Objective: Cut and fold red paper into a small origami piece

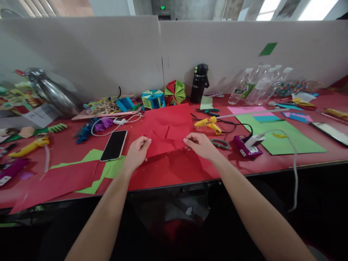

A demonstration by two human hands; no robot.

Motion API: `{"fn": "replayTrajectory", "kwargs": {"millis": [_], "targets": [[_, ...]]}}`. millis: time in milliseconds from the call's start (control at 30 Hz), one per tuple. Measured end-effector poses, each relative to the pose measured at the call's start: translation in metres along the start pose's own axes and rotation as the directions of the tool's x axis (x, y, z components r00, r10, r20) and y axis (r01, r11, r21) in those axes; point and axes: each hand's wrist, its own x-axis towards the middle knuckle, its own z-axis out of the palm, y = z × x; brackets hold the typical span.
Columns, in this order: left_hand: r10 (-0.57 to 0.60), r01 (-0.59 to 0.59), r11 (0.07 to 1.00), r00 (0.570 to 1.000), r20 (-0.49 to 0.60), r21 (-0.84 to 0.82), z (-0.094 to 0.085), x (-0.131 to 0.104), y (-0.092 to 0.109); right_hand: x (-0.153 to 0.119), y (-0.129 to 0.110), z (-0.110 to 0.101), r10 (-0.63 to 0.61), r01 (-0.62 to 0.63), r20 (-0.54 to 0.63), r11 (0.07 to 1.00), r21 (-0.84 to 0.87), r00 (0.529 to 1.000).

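Pinched a creased red paper sheet (pixel 163 145) by its near left corner in the left hand (pixel 140 150), thumb against fingers, and by its right edge in the right hand (pixel 200 144), likewise closed, over the red-topped table (pixel 231 165). Judged some folding done, from the creases; left mostly flat, with no count of remaining folds possible. Noted behind it a blue-and-green folded-paper form (pixel 153 99) and a red-and-green fan-folded paper ball (pixel 175 92), seemingly complete. Found sideways room limited by a yellow plastic glue gun (pixel 208 123) beside the right hand and a black-screened smartphone (pixel 114 145) near the left.
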Motion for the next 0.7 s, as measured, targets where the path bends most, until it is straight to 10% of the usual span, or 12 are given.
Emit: {"fn": "replayTrajectory", "kwargs": {"millis": [700], "targets": [[-0.002,0.002,1.000,1.000,0.007,0.015,0.0003,-0.0003,-0.0010,-0.0008,0.0000,0.0001,-0.031,0.031,0.013,0.999,-0.033,0.999]]}}
